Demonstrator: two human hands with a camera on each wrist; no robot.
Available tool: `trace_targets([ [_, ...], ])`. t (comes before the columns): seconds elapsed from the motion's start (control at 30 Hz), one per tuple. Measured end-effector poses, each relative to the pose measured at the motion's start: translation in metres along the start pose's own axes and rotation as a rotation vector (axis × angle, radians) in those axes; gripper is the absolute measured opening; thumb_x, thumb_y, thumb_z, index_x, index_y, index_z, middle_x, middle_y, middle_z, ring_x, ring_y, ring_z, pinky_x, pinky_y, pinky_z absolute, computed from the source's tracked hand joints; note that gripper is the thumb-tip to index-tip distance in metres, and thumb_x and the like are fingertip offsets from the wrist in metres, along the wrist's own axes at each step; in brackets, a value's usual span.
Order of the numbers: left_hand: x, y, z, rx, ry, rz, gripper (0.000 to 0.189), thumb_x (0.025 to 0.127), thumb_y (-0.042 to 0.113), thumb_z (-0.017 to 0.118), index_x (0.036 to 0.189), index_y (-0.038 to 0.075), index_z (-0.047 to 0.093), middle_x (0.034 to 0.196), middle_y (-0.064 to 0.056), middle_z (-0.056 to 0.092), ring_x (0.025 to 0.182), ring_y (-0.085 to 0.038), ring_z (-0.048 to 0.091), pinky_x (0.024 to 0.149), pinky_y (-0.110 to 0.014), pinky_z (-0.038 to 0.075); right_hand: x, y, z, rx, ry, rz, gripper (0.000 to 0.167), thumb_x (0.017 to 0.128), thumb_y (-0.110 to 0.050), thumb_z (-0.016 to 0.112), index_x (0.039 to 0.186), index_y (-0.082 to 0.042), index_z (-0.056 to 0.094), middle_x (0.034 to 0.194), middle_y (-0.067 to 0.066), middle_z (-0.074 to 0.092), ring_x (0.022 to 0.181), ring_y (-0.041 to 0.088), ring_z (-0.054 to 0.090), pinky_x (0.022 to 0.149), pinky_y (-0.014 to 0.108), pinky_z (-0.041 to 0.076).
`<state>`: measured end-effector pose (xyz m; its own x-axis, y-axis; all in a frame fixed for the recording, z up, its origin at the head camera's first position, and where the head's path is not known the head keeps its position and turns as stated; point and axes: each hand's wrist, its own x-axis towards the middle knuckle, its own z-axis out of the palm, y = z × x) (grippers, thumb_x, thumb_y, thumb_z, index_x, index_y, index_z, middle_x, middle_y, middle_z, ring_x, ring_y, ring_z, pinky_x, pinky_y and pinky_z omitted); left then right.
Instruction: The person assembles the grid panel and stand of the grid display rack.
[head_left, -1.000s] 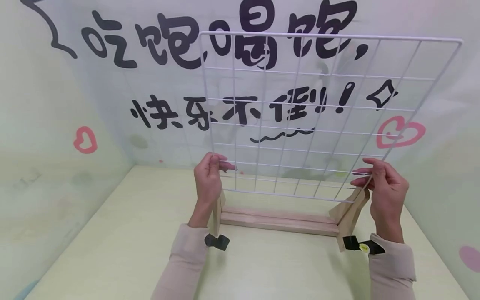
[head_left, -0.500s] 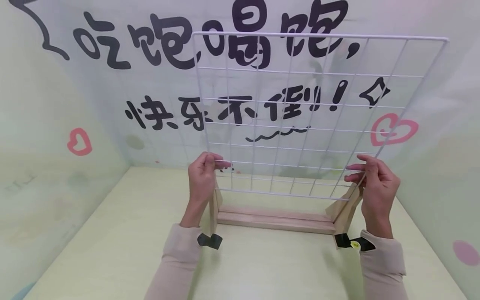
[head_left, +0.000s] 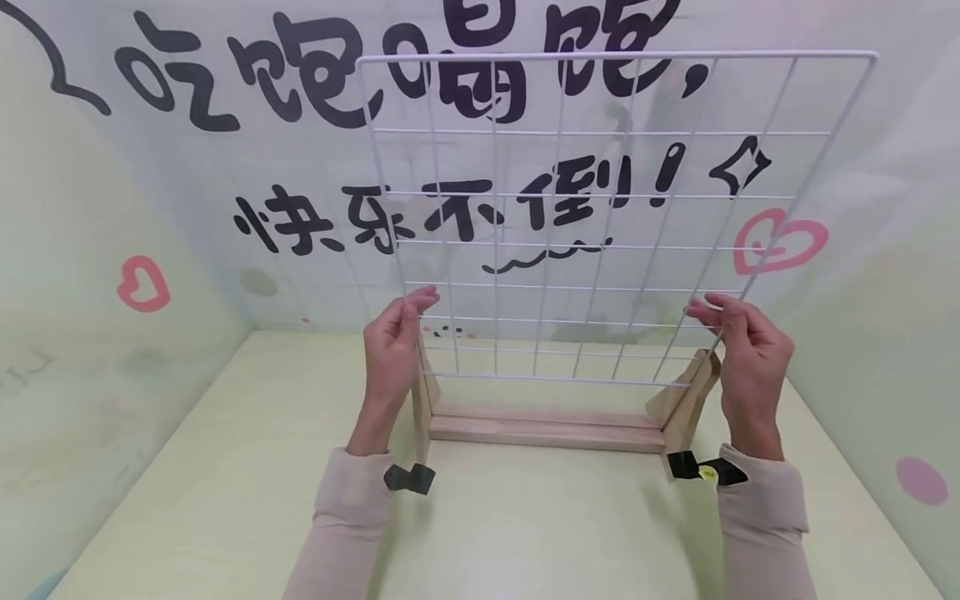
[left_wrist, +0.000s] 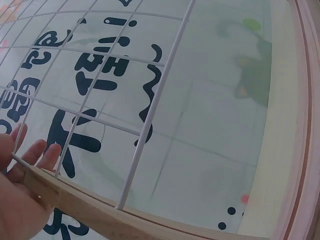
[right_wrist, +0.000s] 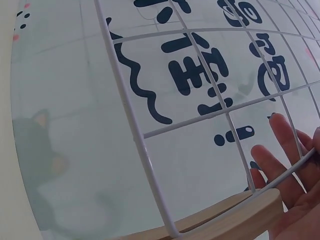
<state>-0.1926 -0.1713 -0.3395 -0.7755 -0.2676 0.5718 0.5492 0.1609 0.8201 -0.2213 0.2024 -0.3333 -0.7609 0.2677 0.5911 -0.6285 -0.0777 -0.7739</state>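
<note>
A white wire grid panel (head_left: pixel 615 56) stands tilted back in a pale wooden stand (head_left: pixel 547 435). Its lower side wires run down into grooves in the stand's two side pieces, and the bottom wire hangs above the crossbar. My left hand (head_left: pixel 390 354) pinches the grid's left edge just above the left side piece; in the left wrist view its fingers (left_wrist: pixel 34 151) are behind the wires. On the opposite edge my right hand (head_left: pixel 757 354) holds the side wire between thumb and fingers (right_wrist: pixel 282 132), just above the right side piece (right_wrist: pixel 265 202).
The stand rests on a pale yellow table (head_left: pixel 547 525). Behind it rises a whitish wall (head_left: pixel 300 158) printed with large black characters and pink hearts. Further wall sheets close off the left and right sides. Black wrist straps (head_left: pixel 408 478) sit at both cuffs.
The view has shifted, so grid, stand and hands appear further left and slightly higher. Both hands' fingers sit a little higher along the grid's sides than before.
</note>
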Motion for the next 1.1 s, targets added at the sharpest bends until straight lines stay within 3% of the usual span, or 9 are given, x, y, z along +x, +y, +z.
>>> trace_targets([
  [0.03, 0.0, 0.0, 0.0, 0.001, 0.003, -0.002, 0.031, 0.105, 0.011, 0.046, 0.109, -0.012, 0.065, 0.124, -0.023, 0.066, 0.12, -0.022, 0.062, 0.088, -0.018, 0.049, 0.001, 0.0, -0.001, -0.008, -0.009, -0.003, 0.031, 0.1, -0.013, 0.059, 0.11, 0.015, 0.067, 0.09, 0.002, 0.078, 0.087, 0.011, 0.074, 0.088, 0.02, 0.053],
  [0.13, 0.0, 0.0, 0.0, -0.01, 0.008, -0.016, 0.03, 0.105, 0.01, 0.046, 0.11, -0.013, 0.065, 0.125, -0.023, 0.065, 0.122, -0.019, 0.06, 0.084, -0.018, 0.047, 0.002, 0.001, -0.003, -0.007, -0.037, -0.009, 0.031, 0.1, -0.012, 0.058, 0.111, 0.016, 0.066, 0.094, 0.003, 0.078, 0.089, 0.012, 0.074, 0.09, 0.021, 0.052],
  [0.2, -0.001, 0.0, -0.002, -0.014, 0.008, -0.023, 0.029, 0.105, 0.008, 0.046, 0.111, -0.013, 0.065, 0.126, -0.023, 0.065, 0.122, -0.017, 0.059, 0.088, -0.019, 0.047, 0.003, 0.001, -0.003, -0.012, -0.054, -0.012, 0.03, 0.101, -0.011, 0.057, 0.111, 0.016, 0.066, 0.096, 0.004, 0.078, 0.09, 0.011, 0.074, 0.09, 0.021, 0.051],
  [0.27, -0.002, -0.001, -0.003, -0.02, 0.006, -0.03, 0.028, 0.105, 0.007, 0.045, 0.111, -0.013, 0.065, 0.125, -0.022, 0.065, 0.124, -0.016, 0.058, 0.101, -0.023, 0.045, 0.003, 0.001, -0.003, -0.02, -0.067, -0.014, 0.029, 0.101, -0.01, 0.057, 0.111, 0.015, 0.066, 0.097, 0.004, 0.077, 0.091, 0.011, 0.074, 0.091, 0.02, 0.051],
  [0.5, -0.004, -0.003, -0.004, -0.013, -0.026, -0.053, 0.029, 0.105, 0.008, 0.044, 0.115, -0.01, 0.063, 0.126, -0.019, 0.064, 0.126, -0.018, 0.055, 0.105, -0.031, 0.043, 0.004, 0.001, -0.009, -0.009, -0.121, -0.018, 0.027, 0.1, -0.007, 0.056, 0.113, 0.016, 0.065, 0.101, 0.006, 0.077, 0.095, 0.011, 0.073, 0.106, 0.025, 0.044],
  [0.7, -0.007, -0.007, -0.005, -0.004, -0.057, -0.078, 0.029, 0.105, 0.006, 0.042, 0.121, -0.007, 0.062, 0.129, -0.019, 0.063, 0.124, -0.015, 0.055, 0.105, -0.034, 0.042, 0.004, 0.001, -0.014, 0.038, -0.15, -0.012, 0.025, 0.1, -0.001, 0.054, 0.115, 0.018, 0.063, 0.1, 0.005, 0.077, 0.096, 0.012, 0.073, 0.107, 0.026, 0.043],
  [0.97, -0.006, -0.007, -0.005, -0.023, -0.05, -0.053, 0.03, 0.105, 0.005, 0.041, 0.118, -0.011, 0.062, 0.126, -0.025, 0.062, 0.108, -0.011, 0.057, 0.094, -0.024, 0.045, 0.002, 0.0, -0.014, 0.094, -0.138, 0.023, 0.032, 0.101, -0.002, 0.053, 0.131, 0.004, 0.059, 0.1, 0.005, 0.077, 0.1, 0.013, 0.072, 0.121, 0.048, 0.023],
  [1.1, -0.007, -0.01, -0.007, -0.057, -0.059, -0.066, 0.029, 0.104, 0.005, 0.042, 0.113, -0.014, 0.062, 0.126, -0.024, 0.061, 0.115, -0.014, 0.055, 0.094, -0.026, 0.044, 0.001, 0.0, -0.015, 0.081, -0.147, 0.01, 0.029, 0.1, -0.002, 0.053, 0.127, 0.006, 0.061, 0.101, 0.005, 0.077, 0.1, 0.013, 0.072, 0.118, 0.038, 0.031],
])
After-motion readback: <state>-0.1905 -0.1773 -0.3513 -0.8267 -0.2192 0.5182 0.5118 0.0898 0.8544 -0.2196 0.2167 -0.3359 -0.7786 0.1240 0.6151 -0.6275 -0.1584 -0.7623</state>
